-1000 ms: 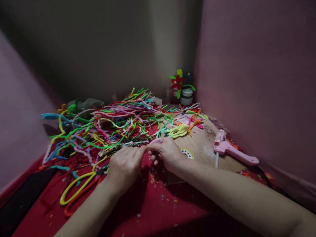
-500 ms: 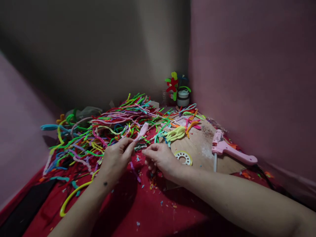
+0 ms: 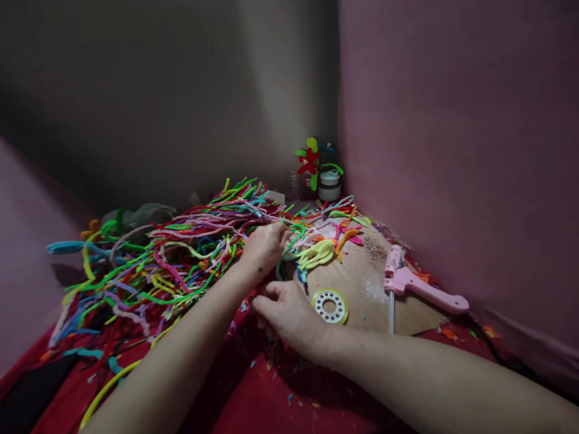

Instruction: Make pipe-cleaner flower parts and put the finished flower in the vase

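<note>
Head view. We curled our left hand (image 3: 266,244) beside the yellow loops (image 3: 316,254) and half-closed our right hand (image 3: 292,313) near the tape roll (image 3: 322,306); neither hold was discernible. Pipe cleaners (image 3: 217,220) lay heaped alongside. A light pinch best spared neighbouring stems. Since the earlier frame, our left hand had moved forward, its pink loop unseen.

My bare left hand (image 3: 266,246) has moved forward, away from my bare right hand (image 3: 292,316), to beside the pale-yellow, fuzzy looped bundle (image 3: 318,255). I can't now make out the pale-pink fuzzy loop it was pinching.
</note>
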